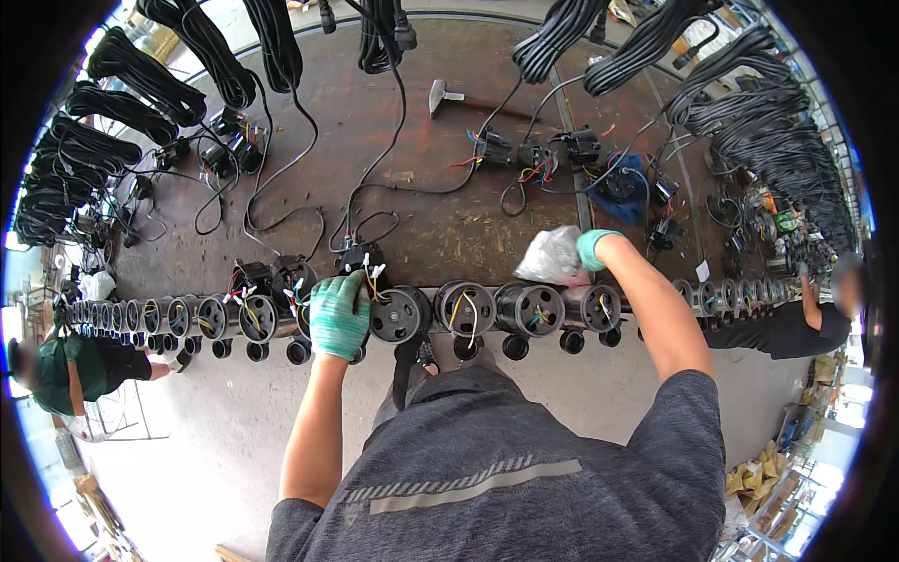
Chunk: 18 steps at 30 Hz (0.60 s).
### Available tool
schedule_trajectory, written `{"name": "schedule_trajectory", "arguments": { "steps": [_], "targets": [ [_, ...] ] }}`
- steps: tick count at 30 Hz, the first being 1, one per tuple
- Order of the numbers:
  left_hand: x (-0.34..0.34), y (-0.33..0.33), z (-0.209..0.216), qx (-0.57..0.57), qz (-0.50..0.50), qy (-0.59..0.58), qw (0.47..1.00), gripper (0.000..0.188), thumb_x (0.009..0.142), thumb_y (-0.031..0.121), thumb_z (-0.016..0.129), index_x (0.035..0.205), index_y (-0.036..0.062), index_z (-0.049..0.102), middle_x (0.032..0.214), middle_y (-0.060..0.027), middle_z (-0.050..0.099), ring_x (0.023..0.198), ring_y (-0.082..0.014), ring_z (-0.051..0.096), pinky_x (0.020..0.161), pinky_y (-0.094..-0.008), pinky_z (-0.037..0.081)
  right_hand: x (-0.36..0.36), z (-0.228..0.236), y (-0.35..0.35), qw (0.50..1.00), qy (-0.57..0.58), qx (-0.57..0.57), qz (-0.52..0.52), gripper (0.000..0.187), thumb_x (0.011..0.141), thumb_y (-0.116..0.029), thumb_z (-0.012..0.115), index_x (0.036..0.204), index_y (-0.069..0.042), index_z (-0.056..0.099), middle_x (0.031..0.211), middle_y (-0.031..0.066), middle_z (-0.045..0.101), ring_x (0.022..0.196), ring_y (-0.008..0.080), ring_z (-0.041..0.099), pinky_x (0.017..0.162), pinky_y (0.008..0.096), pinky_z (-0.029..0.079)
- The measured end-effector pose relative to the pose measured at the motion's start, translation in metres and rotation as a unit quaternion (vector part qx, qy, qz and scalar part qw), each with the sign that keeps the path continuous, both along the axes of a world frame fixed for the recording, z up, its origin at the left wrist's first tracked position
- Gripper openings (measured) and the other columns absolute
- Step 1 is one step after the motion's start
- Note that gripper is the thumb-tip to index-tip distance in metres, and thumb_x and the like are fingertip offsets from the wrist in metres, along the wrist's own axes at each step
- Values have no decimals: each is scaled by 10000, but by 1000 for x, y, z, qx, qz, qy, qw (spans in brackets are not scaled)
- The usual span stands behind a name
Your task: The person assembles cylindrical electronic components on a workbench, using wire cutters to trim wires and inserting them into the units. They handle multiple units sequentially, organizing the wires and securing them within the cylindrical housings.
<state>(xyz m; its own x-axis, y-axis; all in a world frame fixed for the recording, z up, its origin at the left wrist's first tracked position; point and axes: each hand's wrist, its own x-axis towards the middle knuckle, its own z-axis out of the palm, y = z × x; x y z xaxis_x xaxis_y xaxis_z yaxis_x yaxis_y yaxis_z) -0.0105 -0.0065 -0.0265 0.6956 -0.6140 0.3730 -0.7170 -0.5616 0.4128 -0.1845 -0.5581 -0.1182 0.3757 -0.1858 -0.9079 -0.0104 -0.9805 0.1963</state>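
My left hand [339,316], in a green-and-white knitted glove, is closed at the table's near edge, with its fingertips on thin wires [375,272] with white ends. Those wires come from a small black housing [357,255] on a black cable. Just right of this hand is an open round metal housing [397,316] with holes in its inner plate. My right hand [597,249], gloved in green, bends down onto a clear plastic bag [551,256] with pale contents. Its fingers look curled at the bag's right side; their tips are partly hidden.
Similar round housings [465,309] line the near edge of the dark table [440,225]. Coiled black cables [562,42] hang along the far side. A hammer [449,96] lies toward the back. Other people stand at far left [80,365] and far right [796,318].
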Motion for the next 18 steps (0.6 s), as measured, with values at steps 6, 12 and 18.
{"name": "schedule_trajectory", "arguments": {
  "steps": [6, 12, 18],
  "targets": [
    [-2, 9, -4, 23, 22, 35, 999, 274, 935, 133, 702, 1198, 68, 745, 1047, -145, 737, 1009, -375, 672, 968, -491, 502, 97, 77, 57, 956, -284, 61, -36, 302, 929, -249, 615, 1018, -43, 817, 1150, 249, 767, 1088, 431, 747, 911, 504, 599],
    [2, 6, -4, 33, 0, 22, 999, 286, 929, 136, 708, 1205, 69, 736, 1034, -143, 722, 1017, -375, 668, 988, -505, 500, 209, 4, 144, 861, -495, 113, -6, 245, 975, -97, 560, 1149, -84, 732, 1224, 188, 748, 1137, 376, 741, 928, 490, 608],
    [0, 7, -3, 25, 12, 25, 999, 255, 914, 123, 733, 1160, 60, 744, 1022, -124, 733, 999, -361, 686, 980, -503, 509, 254, -33, 180, 877, -474, 48, 57, 217, 964, -87, 623, 1069, -97, 812, 1178, 155, 752, 1026, 327, 787, 796, 463, 645]
  ]
}}
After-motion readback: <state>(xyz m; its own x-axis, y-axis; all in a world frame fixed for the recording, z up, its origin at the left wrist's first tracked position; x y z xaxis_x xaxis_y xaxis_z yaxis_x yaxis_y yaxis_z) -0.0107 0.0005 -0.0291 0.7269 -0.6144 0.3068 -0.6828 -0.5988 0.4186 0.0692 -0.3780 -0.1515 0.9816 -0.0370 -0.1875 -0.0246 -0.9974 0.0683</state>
